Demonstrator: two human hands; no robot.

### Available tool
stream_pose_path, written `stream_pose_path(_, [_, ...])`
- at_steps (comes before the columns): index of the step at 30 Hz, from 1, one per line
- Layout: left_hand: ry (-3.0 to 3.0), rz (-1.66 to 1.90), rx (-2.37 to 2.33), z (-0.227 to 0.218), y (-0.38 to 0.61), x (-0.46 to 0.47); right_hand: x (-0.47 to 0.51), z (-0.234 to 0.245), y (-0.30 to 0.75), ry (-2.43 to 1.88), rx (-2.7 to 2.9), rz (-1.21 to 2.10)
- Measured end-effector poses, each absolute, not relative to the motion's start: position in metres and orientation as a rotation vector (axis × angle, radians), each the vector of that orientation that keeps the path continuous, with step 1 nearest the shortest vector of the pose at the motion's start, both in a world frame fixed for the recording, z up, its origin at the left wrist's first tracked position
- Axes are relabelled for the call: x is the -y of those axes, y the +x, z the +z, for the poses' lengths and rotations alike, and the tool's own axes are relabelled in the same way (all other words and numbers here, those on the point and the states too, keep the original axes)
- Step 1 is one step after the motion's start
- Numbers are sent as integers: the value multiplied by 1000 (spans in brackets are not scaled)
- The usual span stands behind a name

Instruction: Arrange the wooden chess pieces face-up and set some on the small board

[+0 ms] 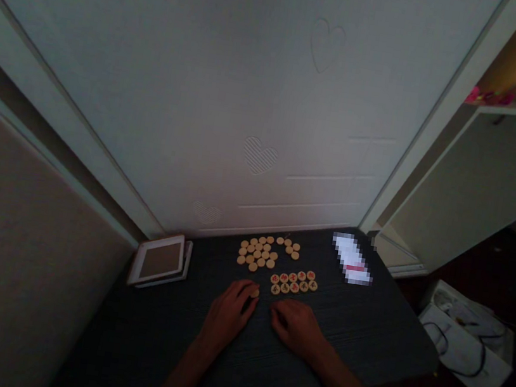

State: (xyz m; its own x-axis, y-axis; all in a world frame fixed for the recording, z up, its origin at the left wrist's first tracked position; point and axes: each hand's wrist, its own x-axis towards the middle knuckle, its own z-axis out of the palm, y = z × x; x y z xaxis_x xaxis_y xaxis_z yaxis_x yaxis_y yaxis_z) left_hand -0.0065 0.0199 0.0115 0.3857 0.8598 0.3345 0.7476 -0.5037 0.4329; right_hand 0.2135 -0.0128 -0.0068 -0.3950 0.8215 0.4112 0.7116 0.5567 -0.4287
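Observation:
On a dark table (161, 334) lie several round wooden game discs. A cluster with blank tops (260, 253) sits near the wall. A smaller group showing red marks (293, 282) lies closer to me. My left hand (230, 314) rests on the table with fingers curled, a single disc (255, 293) at its fingertips. Just below the red-marked group, my right hand (297, 327) lies palm down, fingers loosely bent, nothing visible in it.
A white tablet-like case (159, 261) lies at the table's left back corner. A blurred white item (352, 259) sits at the right back. White panelled wall behind, white shelving (475, 179) to the right, a white bag with cables (463, 338) on the floor.

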Motion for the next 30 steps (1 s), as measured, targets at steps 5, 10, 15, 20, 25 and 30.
stream_pose_path(5, [2404, 780, -1392, 12, -5, -28, 12, -6, 213, -1236, 2188, 260])
stream_pose_path(10, [2286, 823, -1343, 17, 1, -23, 12, -4, 213, -1230, 2143, 298])
stream_pose_path(15, [2069, 909, -1244, 19, 8, -14, 13, -1, 215, -1214, 2030, 337])
stream_pose_path(20, [1836, 949, -1207, 17, 14, -10, 13, 1, 214, -1179, 2037, 375])
stream_pose_path(25, [1794, 875, -1148, 18, 14, -7, 13, -5, 215, -1141, 2092, 433])
stream_pose_path(30, [1834, 835, -1151, 20, 13, -7, 11, -9, 215, -1108, 2089, 450])
